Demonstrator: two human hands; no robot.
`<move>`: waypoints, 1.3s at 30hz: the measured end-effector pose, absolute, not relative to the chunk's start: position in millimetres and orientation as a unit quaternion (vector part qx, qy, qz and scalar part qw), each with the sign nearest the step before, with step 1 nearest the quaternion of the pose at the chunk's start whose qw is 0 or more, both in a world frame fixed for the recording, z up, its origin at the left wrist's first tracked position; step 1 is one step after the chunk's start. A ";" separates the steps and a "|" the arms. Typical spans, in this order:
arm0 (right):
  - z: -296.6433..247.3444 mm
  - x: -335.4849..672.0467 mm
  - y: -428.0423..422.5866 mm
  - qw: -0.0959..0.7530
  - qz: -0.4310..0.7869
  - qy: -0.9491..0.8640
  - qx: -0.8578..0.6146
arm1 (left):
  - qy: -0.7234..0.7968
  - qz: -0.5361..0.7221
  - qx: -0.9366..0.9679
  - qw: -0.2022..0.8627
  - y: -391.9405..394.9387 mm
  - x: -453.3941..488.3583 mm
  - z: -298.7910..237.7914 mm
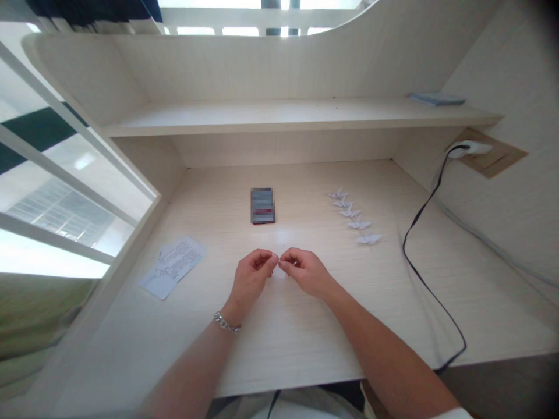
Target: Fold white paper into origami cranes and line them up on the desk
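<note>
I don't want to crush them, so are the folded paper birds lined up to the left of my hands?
No, the folded paper birds form a row beyond your right hand and to its right.

Single head-worn camera, above and behind left hand (250, 274) and right hand (308, 273), faces forward and down; desk shelf (279, 110) lies farther off.

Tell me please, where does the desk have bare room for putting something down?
Bare desk lies between the flat papers and dark block, between that block and the row of folded papers, and between the forearms. Crowded: between left hand and right hand, and along that row.
</note>
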State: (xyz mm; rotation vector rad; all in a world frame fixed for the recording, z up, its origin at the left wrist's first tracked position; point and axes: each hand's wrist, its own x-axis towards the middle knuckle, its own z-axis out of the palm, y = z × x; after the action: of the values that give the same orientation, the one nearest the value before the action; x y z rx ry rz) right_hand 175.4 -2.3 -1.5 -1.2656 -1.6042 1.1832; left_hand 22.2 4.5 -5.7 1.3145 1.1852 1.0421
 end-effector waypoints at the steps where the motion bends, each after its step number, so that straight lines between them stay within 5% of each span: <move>1: -1.5 175.1 -2.8 0.377 0.464 -0.632 -0.494 | 0.499 0.433 0.549 0.512 5.1 21.9 -5.6; 13: -9.8 170.3 2.9 0.512 0.528 -0.483 -0.476 | 0.404 0.474 0.404 0.670 3.0 21.8 -10.4; 23: -4.6 166.9 -5.2 0.529 0.389 -0.554 -0.512 | 0.425 0.468 0.456 0.626 4.0 21.3 -12.3; 39: -7.1 158.9 -4.6 0.534 0.376 -0.523 -0.547 | 0.449 0.458 0.496 0.585 4.8 21.7 -12.7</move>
State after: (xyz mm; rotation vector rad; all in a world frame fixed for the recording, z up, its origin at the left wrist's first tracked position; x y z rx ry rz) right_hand 158.9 -4.6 -7.1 -1.3033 -1.2465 0.8968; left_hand 21.7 4.8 -12.7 1.1564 1.0476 1.0679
